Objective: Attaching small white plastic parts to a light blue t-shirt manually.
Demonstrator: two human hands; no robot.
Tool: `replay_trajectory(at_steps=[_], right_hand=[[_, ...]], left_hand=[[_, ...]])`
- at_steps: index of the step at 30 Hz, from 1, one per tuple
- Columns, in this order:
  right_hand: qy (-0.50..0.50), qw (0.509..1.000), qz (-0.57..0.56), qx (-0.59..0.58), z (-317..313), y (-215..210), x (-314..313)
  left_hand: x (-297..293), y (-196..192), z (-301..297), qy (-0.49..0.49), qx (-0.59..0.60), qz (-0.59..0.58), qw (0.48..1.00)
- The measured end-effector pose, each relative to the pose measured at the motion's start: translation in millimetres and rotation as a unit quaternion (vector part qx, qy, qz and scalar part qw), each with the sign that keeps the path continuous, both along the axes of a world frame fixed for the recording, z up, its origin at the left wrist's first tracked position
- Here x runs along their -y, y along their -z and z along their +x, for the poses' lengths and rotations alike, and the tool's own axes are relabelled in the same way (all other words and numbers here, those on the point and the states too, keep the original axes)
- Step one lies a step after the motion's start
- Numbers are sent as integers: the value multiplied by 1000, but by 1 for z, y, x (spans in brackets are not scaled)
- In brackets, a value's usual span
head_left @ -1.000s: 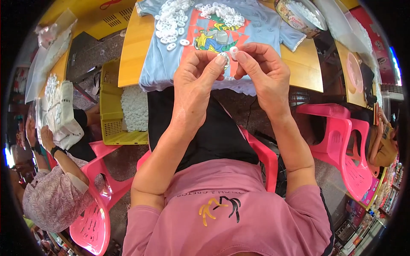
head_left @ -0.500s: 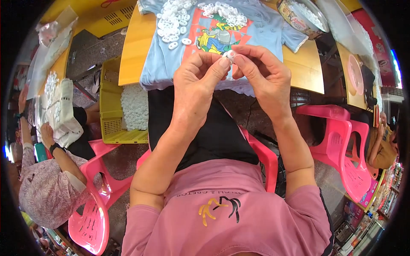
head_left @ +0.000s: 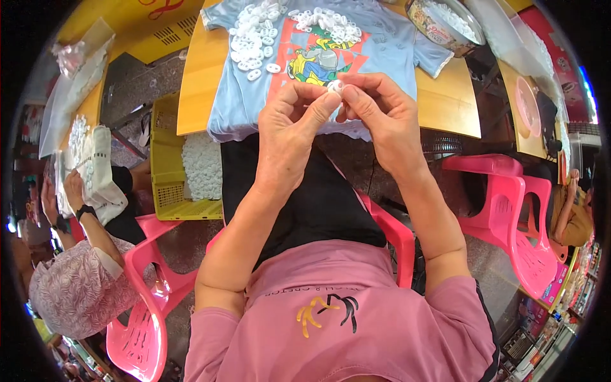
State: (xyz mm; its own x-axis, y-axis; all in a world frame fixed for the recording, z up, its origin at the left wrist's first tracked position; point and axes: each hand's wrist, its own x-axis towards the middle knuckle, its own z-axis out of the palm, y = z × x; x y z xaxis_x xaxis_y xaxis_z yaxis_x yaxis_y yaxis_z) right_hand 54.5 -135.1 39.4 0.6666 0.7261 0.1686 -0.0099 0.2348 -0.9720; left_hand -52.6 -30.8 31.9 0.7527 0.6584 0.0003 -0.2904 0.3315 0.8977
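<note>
Up close, hands: left hand [head_left: 294, 127] and right hand [head_left: 380, 118] pinch one small white ring [head_left: 335, 85] between fingertips.
Supply: loose white rings [head_left: 258, 35] heaped within reach on a blue t-shirt [head_left: 382, 44], spread over the wooden table [head_left: 194, 89].

- The light blue printed T-shirt [head_left: 375, 51] lies flat on the yellow wooden table [head_left: 194, 95].
- Two heaps of small white plastic rings [head_left: 258, 35] rest on the T-shirt.
- The round metal tin [head_left: 445, 22] sits right of the T-shirt, on the table.
- The yellow plastic crate [head_left: 175, 184] stands left of the T-shirt, below the table edge.
- Both hands meet before the T-shirt's near hem.
</note>
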Motion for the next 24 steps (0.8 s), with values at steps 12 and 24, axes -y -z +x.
replay_trajectory(at_steps=[12, 24], right_hand=[[-161, 951, 63, -256, -12, -7, 2], [-140, 934, 95, -314, -24, -8, -1]], left_hand=[[3, 13, 0, 106, 81, 145, 980], [1, 22, 1, 95, 149, 146, 973]])
